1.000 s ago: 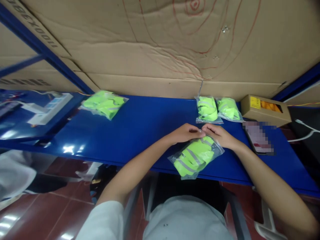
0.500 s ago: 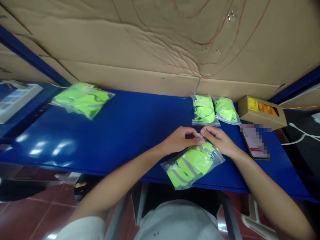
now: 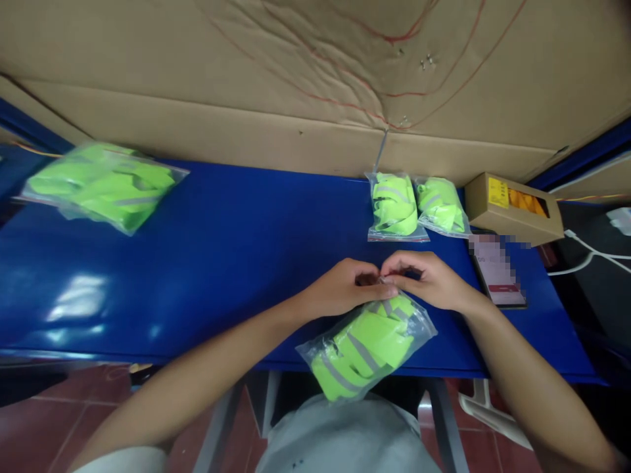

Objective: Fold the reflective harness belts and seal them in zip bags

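A clear plastic bag (image 3: 365,348) holds folded neon-yellow straps with grey reflective stripes. It hangs tilted over the front edge of the blue table (image 3: 236,249). My left hand (image 3: 352,287) is closed, thumb and fingers pinching the bag's upper edge. Close against it, my right hand (image 3: 426,279) pinches the same edge, its fingertips meeting those of the left. The fingertips partly hide that edge, so I cannot tell whether the seal there is closed.
Two similar filled bags, a left one (image 3: 394,207) and a right one (image 3: 441,205), lie at the back. Beside them are a cardboard box (image 3: 525,226) and a phone (image 3: 497,269). A larger bag of neon straps (image 3: 103,184) lies far left. White cables (image 3: 586,259) run at right.
The view has shifted, so the larger bag appears farther left. Both hands keep their pinch on the bag, which sits slightly lower in view. My right thumb and fingers have shifted along its edge.
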Demonstrator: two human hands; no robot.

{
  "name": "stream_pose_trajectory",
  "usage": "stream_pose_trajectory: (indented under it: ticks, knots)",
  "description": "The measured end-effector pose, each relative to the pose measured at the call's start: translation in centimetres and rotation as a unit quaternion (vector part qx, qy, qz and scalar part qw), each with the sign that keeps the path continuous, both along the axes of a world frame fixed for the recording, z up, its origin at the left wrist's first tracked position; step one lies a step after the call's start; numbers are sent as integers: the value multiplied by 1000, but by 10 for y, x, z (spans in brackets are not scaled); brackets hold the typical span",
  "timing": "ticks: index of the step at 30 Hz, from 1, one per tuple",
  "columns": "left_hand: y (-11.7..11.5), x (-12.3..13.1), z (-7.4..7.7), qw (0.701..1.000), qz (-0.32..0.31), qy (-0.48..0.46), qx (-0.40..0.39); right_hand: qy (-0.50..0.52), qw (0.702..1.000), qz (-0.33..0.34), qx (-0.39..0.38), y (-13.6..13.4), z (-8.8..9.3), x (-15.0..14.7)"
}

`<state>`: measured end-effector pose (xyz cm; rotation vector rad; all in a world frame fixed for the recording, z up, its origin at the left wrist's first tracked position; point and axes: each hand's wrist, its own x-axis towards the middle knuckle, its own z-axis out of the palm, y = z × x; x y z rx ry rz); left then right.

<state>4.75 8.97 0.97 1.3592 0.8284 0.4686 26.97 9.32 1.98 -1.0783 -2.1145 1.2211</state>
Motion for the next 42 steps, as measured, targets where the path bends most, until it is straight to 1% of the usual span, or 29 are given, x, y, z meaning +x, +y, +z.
stream_pose_trajectory:
  ticks: [3,4,6,12,15,18,20,24,26,28,30,33,35,37,39,42]
  knots:
    - [3,0,-1,1000,6,-8,-10,-35,997,-19,71,0,-2,-1]
    - [3,0,-1,1000,7,-14,-15,-40,995,-21,84,0,-1,-1]
    - [4,0,1,999,10,-25,-22,-38,996,-26,80,-1,1,-2]
    - [0,0,6,999,7,-39,-15,1,997,-52,-57,-2,1,-4]
    - [-3,1,5,999,11,-46,-10,20,994,-76,-82,-1,0,-4]
    - [-4,1,2,998,35,-44,11,47,990,-98,-91,0,4,0]
    - [-3,1,1,997,55,-52,10,55,991,-80,-95,0,10,4]
    - [3,-2,0,993,95,-71,-7,-8,992,21,-124,-2,19,13]
    - [5,-3,1,991,115,-64,-11,-20,986,27,-164,-3,19,14]
    - [7,-4,1,990,129,-51,-11,-4,979,12,-203,-2,17,13]
    - [7,-4,1,989,138,-50,-11,9,975,0,-221,-1,16,11]
    - [7,-4,1,987,144,-70,-9,15,978,-17,-205,0,16,8]
    - [8,-5,1,986,148,-80,5,25,982,-46,-181,0,15,6]
    - [9,-6,1,985,153,-80,19,34,986,-93,-132,-2,12,5]
    - [11,-6,0,983,166,-77,27,27,989,-134,-65,-2,9,4]
    - [11,-6,-2,979,183,-79,42,8,989,-149,3,-3,5,2]
